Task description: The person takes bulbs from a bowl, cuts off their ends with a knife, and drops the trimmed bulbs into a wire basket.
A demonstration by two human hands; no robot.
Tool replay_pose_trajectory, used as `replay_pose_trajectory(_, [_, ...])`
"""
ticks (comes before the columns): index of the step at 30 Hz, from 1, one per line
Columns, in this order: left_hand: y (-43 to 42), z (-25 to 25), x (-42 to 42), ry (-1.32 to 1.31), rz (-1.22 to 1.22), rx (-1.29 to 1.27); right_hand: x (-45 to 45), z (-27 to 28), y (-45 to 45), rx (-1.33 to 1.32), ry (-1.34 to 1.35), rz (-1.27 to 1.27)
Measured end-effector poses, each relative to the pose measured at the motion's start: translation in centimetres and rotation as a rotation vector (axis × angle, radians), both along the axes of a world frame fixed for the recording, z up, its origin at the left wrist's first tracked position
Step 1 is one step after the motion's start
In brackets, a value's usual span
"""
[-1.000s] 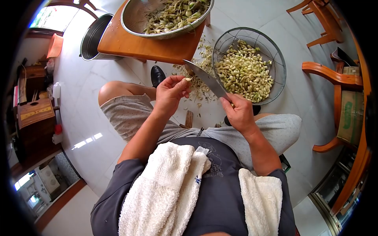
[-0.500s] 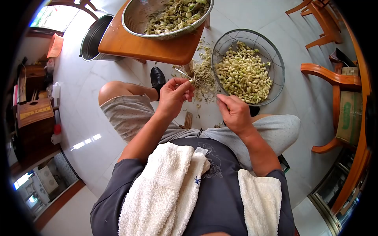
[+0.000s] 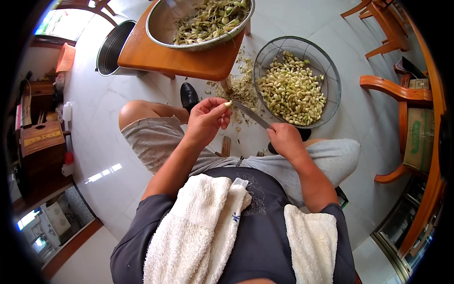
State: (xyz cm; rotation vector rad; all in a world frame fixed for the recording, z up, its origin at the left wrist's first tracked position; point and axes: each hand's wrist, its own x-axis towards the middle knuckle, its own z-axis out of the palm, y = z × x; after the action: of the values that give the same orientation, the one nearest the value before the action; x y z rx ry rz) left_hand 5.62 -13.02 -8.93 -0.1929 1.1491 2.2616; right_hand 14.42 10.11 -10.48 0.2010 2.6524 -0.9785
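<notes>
My left hand [image 3: 206, 120] is closed, pinching a small pale onion-like bulb [image 3: 228, 103] between thumb and fingertips. In my right hand [image 3: 286, 142] is a knife [image 3: 250, 114], gripped by its handle. Its long blade points up and left, and the tip is at or very near the bulb; contact is too small to make out. Beyond my right hand, a wire-framed mesh basket [image 3: 336, 80] on the floor holds many trimmed bulbs [image 3: 293, 87]. A metal colander [image 3: 161, 29] with untrimmed, stemmed bulbs [image 3: 213, 21] rests on a wooden stool [image 3: 189, 61].
Cut stems and roots [image 3: 241, 90] litter the floor between stool and basket. A metal bucket [image 3: 109, 54] stands left of the stool. Wooden chairs [image 3: 395, 90] and a cardboard box [image 3: 418, 137] are at right. Towels [image 3: 194, 222] hang over my chest.
The long stem on the pinched bulb no longer shows. My right hand has turned and shifted slightly right and down, and the knife's blade is now plainly visible, reaching toward the bulb.
</notes>
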Motion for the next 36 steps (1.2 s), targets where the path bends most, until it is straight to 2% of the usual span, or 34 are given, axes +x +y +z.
replay_pose_trajectory(2, [0.2, 0.4, -0.3, 0.032, 0.008, 0.039, 0.0, 0.0, 0.5, 0.013, -0.024, 0.009])
replay_pose_trajectory(4, [1.1, 1.5, -1.0, 0.104, -0.031, -0.034, 0.0, -0.8, 0.3, 0.073, -0.021, 0.09])
replay_pose_trajectory(6, [3.5, 3.3, -2.1, 0.188, -0.079, -0.22, -0.1, -0.8, -0.2, 0.069, -0.066, 0.135])
replay_pose_trajectory(7, [4.9, 4.1, -2.9, 0.27, -0.135, -0.196, -0.2, -0.9, -0.3, 0.069, -0.077, 0.19])
replay_pose_trajectory(10, [10.5, 6.0, -4.9, 0.379, -0.382, -0.279, 0.0, -1.4, -0.4, 0.045, -0.079, 0.256])
replay_pose_trajectory(11, [11.8, 7.0, -5.4, 0.491, -0.495, -0.345, 0.1, -1.3, -0.5, 0.047, -0.09, 0.253])
replay_pose_trajectory(12, [12.5, 9.0, -6.1, 0.487, -0.696, -0.513, 0.1, -1.1, -0.6, 0.047, -0.104, 0.25])
replay_pose_trajectory(14, [13.5, 9.0, -7.2, 0.84, -0.684, -0.597, 0.2, -0.6, -0.3, 0.075, -0.123, 0.257])
replay_pose_trajectory(16, [12.9, 10.3, -9.6, 1.078, -0.564, -0.685, 0.3, -0.3, 0.1, 0.069, -0.118, 0.248])
replay_pose_trajectory(17, [12.2, 13.0, -11.2, 0.877, -0.574, -0.757, 0.3, -0.1, 0.2, 0.057, -0.101, 0.239])
replay_pose_trajectory(18, [11.4, 13.2, -13.6, 0.748, -0.485, -0.785, 0.3, 0.0, 0.4, 0.048, -0.099, 0.234])
replay_pose_trajectory(19, [10.5, 14.6, -16.0, 0.74, -0.39, -0.926, 0.3, 0.1, 0.5, 0.039, -0.096, 0.231])
replay_pose_trajectory(20, [9.4, 13.7, -19.8, 0.815, -0.32, -0.99, 0.2, 0.0, 0.5, 0.03, -0.093, 0.227])
replay_pose_trajectory(22, [7.1, 11.9, -26.3, 0.774, -0.173, -1.077, 0.1, -0.3, 0.5, 0.031, -0.121, 0.223])
replay_pose_trajectory(25, [4.6, 7.2, -34.2, 0.712, -0.22, -1.346, -0.1, -0.7, 0.7, 0.018, -0.133, 0.211])
replay_pose_trajectory(27, [4.4, 5.6, -36.1, 0.635, -0.266, -1.509, 0.0, -1.1, 0.9, 0.002, -0.131, 0.191])
replay_pose_trajectory(30, [4.8, 3.5, -37.1, 0.729, -0.213, -1.657, -0.3, -1.1, 1.1, -0.024, -0.172, 0.187])
replay_pose_trajectory(33, [5.0, 3.3, -37.2, 0.701, -0.196, -1.637, -0.5, -0.7, 1.3, -0.035, -0.196, 0.189])
replay_pose_trajectory(36, [4.7, 3.0, -36.9, 0.797, -0.115, -1.662, -0.5, -0.8, 1.1, -0.044, -0.207, 0.18])
